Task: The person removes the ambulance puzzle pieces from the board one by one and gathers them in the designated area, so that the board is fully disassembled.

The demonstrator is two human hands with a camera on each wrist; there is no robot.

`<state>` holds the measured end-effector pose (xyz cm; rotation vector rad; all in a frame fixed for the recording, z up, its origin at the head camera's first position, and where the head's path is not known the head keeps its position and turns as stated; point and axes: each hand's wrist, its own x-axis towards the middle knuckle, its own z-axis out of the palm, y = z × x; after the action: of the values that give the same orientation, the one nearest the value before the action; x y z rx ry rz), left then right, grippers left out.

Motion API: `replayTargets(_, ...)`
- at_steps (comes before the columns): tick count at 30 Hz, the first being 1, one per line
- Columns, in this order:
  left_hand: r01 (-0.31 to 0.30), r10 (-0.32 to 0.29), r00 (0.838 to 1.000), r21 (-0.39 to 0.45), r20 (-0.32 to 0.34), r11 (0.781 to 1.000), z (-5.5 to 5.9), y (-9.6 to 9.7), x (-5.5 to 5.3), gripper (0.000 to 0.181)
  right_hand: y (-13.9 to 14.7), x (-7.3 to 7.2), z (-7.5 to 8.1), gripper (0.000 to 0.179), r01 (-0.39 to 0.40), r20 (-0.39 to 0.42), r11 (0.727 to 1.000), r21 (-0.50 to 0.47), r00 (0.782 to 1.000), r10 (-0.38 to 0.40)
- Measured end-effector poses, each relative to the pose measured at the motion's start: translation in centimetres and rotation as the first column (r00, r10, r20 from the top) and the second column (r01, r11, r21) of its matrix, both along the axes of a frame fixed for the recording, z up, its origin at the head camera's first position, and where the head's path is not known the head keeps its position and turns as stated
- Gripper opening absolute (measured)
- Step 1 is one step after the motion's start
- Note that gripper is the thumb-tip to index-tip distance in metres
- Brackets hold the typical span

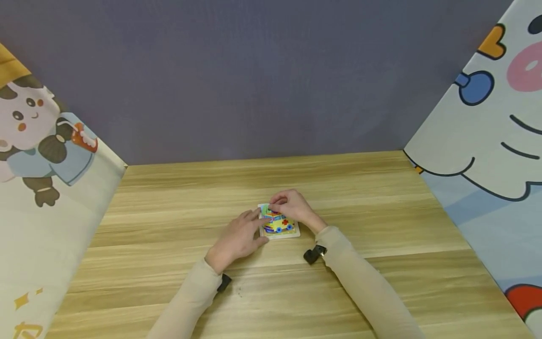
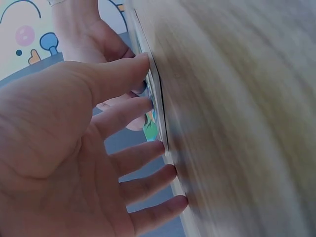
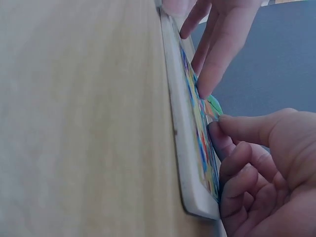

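A small square picture puzzle [image 1: 284, 229] in a pale wooden tray [image 1: 299, 234] lies flat on the table, showing a yellow ambulance with blue wheels. My left hand [image 1: 239, 238] rests at its left side, fingers spread; thumb and little fingers touch the edge while the index finger reaches over the picture. My right hand [image 1: 294, 206] is over the upper part of the puzzle. Between its thumb and index finger it pinches a green and orange puzzle piece [image 3: 214, 105], which stands tilted up from the board in the right wrist view. The right hand hides the puzzle's top right corner.
The puzzle lies near the middle of a wood-grain table [image 1: 178, 202]. A dark grey panel [image 1: 262, 84] rises behind the table. Cartoon-printed panels [image 1: 55, 188] flank it on both sides. Black wrist cameras [image 1: 314, 254] sit below the beige sleeves.
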<state>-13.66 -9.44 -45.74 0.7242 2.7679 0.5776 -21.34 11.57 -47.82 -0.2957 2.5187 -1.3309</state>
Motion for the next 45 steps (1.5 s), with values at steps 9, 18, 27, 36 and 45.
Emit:
replayTargets(9,-0.002,0.004,0.999,-0.036,0.036,0.999,0.1,-0.2,0.1,0.055,0.2,0.2,-0.1,0.019,0.051,0.001,0.997,-0.064,0.999,-0.051)
replayTargets(18,-0.011,0.012,0.999,-0.036,0.036,0.999,-0.2,-0.7,0.2,0.054,1.6,0.1,-0.6,0.023,0.083,0.045,0.994,-0.075,0.996,-0.080)
replayTargets(27,-0.005,0.005,1.000,-0.019,0.028,1.000,-0.2,-0.3,0.2,0.055,4.7,0.0,-0.8,0.030,0.103,0.029,0.993,-0.049,0.994,-0.102)
replayTargets(36,0.009,-0.009,1.000,0.005,-0.002,1.000,-0.1,0.2,0.1,0.054,7.9,-0.3,-0.7,0.029,0.135,0.013,0.990,-0.043,0.991,-0.134)
replayTargets(45,0.002,-0.002,1.000,0.020,-0.012,1.000,0.4,0.2,-0.1,0.055,10.5,-0.6,-0.7,0.031,0.159,-0.035,0.987,-0.022,0.987,-0.160)
